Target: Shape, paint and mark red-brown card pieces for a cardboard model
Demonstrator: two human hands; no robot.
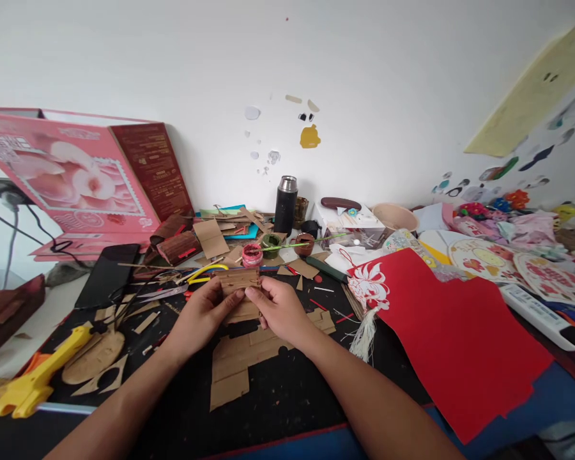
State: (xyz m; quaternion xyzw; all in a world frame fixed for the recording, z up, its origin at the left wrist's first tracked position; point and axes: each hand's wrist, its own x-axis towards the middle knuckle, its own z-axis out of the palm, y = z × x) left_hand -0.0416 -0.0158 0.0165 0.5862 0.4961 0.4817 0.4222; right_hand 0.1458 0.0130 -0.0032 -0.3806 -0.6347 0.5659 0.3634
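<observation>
- Centrally in the head view, a brown corrugated cardboard piece (238, 278) sits between the two hands, its long axis apparently running left to right across the person's view.
- Left hand (207, 312): thumb and fingers pinch the piece at its left and near edge.
- Right hand (282, 310): it grips the right end, thumb tip almost meeting the left thumb; the fingertips beneath are hidden.
- Neither hand is nearer; both touch the piece, which lies just beyond the thumbs.
- Below, a larger cardboard sheet (230, 370) lies on the black tabletop (287, 409); yellow-handled scissors (199, 279) rest left of the piece, a red paint jar (252, 257) behind it.
</observation>
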